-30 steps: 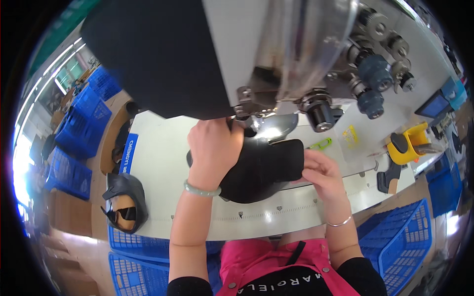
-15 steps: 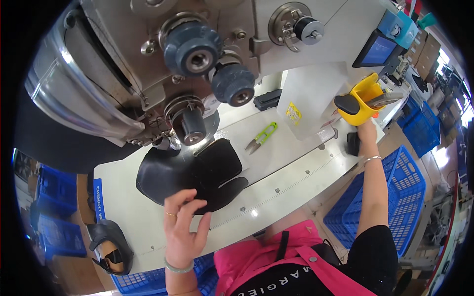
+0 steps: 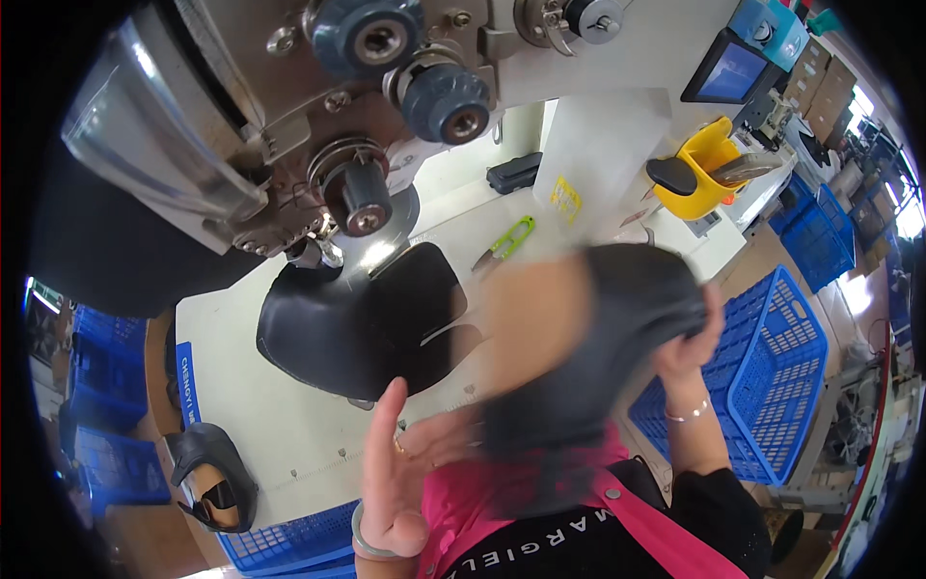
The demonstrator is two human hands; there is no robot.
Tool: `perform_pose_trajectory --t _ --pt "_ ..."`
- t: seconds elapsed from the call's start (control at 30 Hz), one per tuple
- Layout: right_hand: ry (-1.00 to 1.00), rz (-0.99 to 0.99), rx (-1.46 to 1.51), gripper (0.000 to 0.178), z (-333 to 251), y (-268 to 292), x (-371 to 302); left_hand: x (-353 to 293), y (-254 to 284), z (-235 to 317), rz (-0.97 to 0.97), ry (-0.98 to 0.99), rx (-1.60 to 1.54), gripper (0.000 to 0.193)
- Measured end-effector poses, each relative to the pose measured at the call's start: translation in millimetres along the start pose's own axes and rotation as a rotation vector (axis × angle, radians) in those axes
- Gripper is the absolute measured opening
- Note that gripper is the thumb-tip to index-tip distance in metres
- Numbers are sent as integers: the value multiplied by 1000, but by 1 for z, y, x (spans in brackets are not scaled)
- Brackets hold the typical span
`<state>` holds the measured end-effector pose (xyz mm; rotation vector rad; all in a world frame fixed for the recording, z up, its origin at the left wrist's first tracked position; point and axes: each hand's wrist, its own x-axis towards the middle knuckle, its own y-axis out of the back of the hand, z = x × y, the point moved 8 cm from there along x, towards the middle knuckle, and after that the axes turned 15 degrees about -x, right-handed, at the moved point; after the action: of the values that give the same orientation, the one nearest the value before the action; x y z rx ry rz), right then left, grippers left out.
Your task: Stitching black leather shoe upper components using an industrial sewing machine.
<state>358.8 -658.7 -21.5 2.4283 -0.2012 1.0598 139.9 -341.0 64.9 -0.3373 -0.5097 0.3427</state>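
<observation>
My right hand [image 3: 690,347] grips the right edge of a black leather shoe upper [image 3: 627,357] with a tan inner side, smeared by motion above the table's front edge. My left hand [image 3: 410,473] is open, thumb raised and fingers stretched toward the upper's lower left side; whether they touch it I cannot tell. Under the sewing machine head [image 3: 357,125] lies another black leather piece [image 3: 338,328], flat on the white table. A pair of green-handled thread snips [image 3: 506,243] rests behind the held upper, to the right of the flat piece.
A further black upper with tan lining [image 3: 217,482] sits at the table's left front corner. On the right stand a yellow holder [image 3: 696,188] with tools and a small screen [image 3: 728,68]. A blue crate [image 3: 772,386] is beside the table, and a black case [image 3: 514,174] lies behind the snips.
My right hand has come from beside the yellow holder toward my body, now carrying the shoe upper. My left hand has left the flat leather piece and moved right and nearer to me.
</observation>
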Motion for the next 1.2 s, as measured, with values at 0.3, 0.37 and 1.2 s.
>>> perform_pose_trajectory --t 0.3,0.37,1.2 --pt "384 -485 -253 57 -113 -173 53 -41 16 54 67 -425 1012 17" --pt "636 -488 -639 44 -81 -194 21 -17 0 12 -291 -236 933 23" --pt "-221 -1362 11 33 -115 -79 -81 21 -35 -128 -762 -117 741 8"
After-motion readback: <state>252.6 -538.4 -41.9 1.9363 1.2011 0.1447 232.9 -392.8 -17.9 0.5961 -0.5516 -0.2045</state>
